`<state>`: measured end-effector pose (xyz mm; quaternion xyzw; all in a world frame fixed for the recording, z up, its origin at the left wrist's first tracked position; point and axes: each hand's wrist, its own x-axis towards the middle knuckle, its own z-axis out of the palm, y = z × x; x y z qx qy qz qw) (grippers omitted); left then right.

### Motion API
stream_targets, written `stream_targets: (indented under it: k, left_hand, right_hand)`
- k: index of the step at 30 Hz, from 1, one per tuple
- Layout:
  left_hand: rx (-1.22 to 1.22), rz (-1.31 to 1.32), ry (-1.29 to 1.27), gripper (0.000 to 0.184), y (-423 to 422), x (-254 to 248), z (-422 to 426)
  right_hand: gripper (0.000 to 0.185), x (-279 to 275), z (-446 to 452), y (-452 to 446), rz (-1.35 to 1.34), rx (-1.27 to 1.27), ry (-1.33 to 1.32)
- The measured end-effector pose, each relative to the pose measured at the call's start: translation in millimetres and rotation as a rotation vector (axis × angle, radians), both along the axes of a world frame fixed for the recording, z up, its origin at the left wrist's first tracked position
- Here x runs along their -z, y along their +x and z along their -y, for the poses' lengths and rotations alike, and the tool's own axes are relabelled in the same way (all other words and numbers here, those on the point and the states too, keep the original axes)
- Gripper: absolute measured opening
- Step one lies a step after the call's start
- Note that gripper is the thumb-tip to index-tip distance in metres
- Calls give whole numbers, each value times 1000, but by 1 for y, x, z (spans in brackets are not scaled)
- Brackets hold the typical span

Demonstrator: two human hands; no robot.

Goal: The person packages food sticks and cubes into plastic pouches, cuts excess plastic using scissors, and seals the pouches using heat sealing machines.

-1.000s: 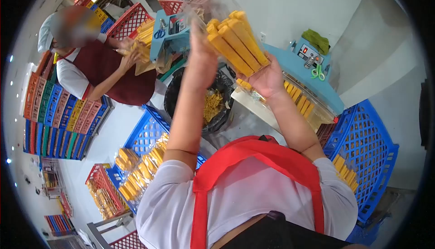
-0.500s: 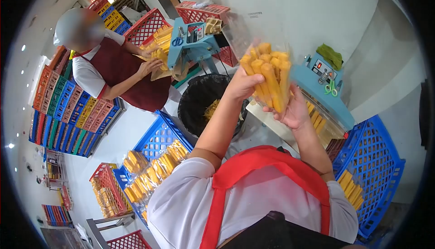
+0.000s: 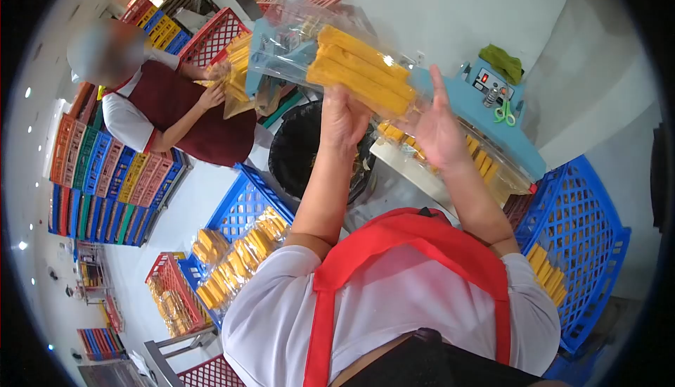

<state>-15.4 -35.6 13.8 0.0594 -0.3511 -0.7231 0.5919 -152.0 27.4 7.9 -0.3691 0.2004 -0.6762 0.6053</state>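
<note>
Room over black bin (image 3: 299,149); bag (image 3: 362,70), sealer (image 3: 517,142) (scissors (image 3: 504,114) atop) block front-right.

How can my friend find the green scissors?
Find the blue machine on the right. Near its red-lit switch is a metal spring, and the scissors are right beside it. Unlike the crumpled green cloth nearby, they have finger loops.

clear bag (image 3: 281,60), thin glossy plastic, wrinkled; yellow sticks (image 3: 362,70), matt, slightly rough; bin liner (image 3: 290,151), black plastic, creased; blue crate (image 3: 587,246), smooth latticed plastic; red apron (image 3: 408,236), matt cloth; green rag (image 3: 501,63), rough cloth; sealer (image 3: 499,130), smooth painted surface.
</note>
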Motion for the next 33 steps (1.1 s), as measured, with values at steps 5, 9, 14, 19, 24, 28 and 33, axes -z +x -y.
stream_targets:
  k: [5,9,14,19,24,28,33]
  left_hand:
    - [117,102,-165,59,14,5,8]
    - [72,311,-173,94,5,-13,-6]
    - [-299,478,-423,116,-14,-18,-47]
    - [-579,782,-766,112,-14,-5,-54]
    - [-438,757,-887,112,-10,-8,-57]
    - [-403,719,-935,115,-8,11,-53]
    - [-369,585,-883,114,-8,18,-50]
  right_hand:
    - [58,8,3,-22,335,-733,192]
    - [56,12,9,-24,255,-787,209]
    - [46,29,22,-27,262,-436,137]
    - [44,40,22,-27,168,-287,164]
    - [38,41,20,-27,325,-471,-6]
    - [36,30,13,-25,442,-572,-60]
    - [46,16,3,-15,657,-581,162]
